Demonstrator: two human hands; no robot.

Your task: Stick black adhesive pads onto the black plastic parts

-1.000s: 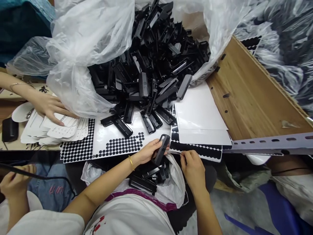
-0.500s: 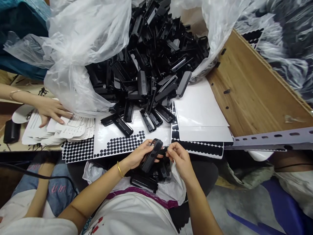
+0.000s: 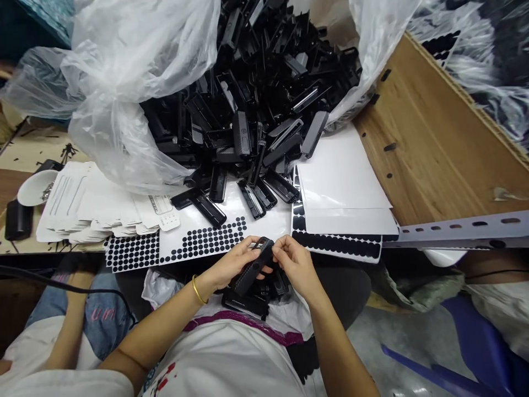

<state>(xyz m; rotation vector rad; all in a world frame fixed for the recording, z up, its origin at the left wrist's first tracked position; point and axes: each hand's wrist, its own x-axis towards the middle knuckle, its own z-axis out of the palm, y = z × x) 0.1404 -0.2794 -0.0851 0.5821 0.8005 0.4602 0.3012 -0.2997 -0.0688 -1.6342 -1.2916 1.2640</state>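
My left hand (image 3: 239, 260) holds the black casing (image 3: 251, 271) while my right hand (image 3: 296, 267), pinched narrow, contents hidden, now arrives at its edge, enabling two-handed work.

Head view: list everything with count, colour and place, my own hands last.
Loose casings: many, black, heaped centre back
Held casing: one, black, lower centre
Lap bag: one, white, below it
Plastic film: count unclear, translucent, flanking loose casings
Dot-sticker sheets: several, black on white, front centre
Blank sheets: at least two, white, right
Cards: many, white, left
Dish: one, white, far left
Wood-grain panel: one, brown, right
Perforated rail: one, white, right
Cable: one, black, lower left
Jeans: one pair, blue, lower left
Bangle: one, gold, left wrist
Left hand: one, gripping held casing
Right hand: one, at casing's upper end
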